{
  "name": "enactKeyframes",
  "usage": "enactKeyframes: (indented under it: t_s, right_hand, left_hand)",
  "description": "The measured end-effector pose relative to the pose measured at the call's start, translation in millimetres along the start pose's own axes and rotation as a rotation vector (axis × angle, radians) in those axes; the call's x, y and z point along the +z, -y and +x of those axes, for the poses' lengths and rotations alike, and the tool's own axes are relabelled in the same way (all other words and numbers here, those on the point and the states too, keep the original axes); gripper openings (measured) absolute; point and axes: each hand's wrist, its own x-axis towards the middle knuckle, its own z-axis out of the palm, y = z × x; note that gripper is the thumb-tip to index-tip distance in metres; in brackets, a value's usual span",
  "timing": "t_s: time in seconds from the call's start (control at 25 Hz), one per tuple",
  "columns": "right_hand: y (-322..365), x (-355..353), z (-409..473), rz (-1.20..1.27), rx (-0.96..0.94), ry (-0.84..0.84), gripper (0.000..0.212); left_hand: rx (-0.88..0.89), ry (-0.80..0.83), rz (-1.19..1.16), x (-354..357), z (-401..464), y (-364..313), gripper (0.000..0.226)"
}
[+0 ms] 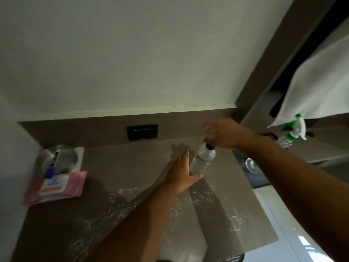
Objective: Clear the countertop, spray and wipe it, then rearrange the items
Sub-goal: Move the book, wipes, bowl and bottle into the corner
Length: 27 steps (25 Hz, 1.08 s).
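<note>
The brown countertop (132,167) is speckled with white spray droplets toward its near edge. Both forearms reach out over it. The right hand (222,135) pinches the dark cap of a clear plastic bottle (204,159), which tilts above the surface. The left hand (181,173) is open, fingers straight, its palm and thumb against the bottle's lower side. A pink wipes packet (56,186) lies far left.
</note>
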Motion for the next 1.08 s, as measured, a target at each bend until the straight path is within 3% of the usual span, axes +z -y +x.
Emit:
enactKeyframes:
  t_s: [0.08,0.24,0.36,0.64,0.8,1.08]
  right_hand:
    - [-21,20,-9,0.009,-0.018,0.049,0.042]
    - [-28,39,-4,0.028,-0.051,-0.046,0.025]
    - [-5,41,11,-0.026,-0.099,-0.029,0.022]
    - [120,35,67,0.121,-0.338,-0.03,0.018]
    - [207,45,106,0.24,-0.473,-0.044,0.01]
    - [297,74,164,0.339,-0.515,-0.029,0.03]
  left_hand:
    - [-0.037,-0.044,-0.101,25,16,-11,0.098]
    - [-0.073,-0.251,-0.152,41,32,-17,0.059]
    - [-0.071,-0.276,-0.187,24,26,-12,0.048]
    - [-0.162,-0.445,-0.052,-88,-3,88,0.063]
    - [-0.234,-0.511,-0.028,-166,-11,152,0.055]
    - [-0.208,-0.795,0.058,-209,-14,229,0.057]
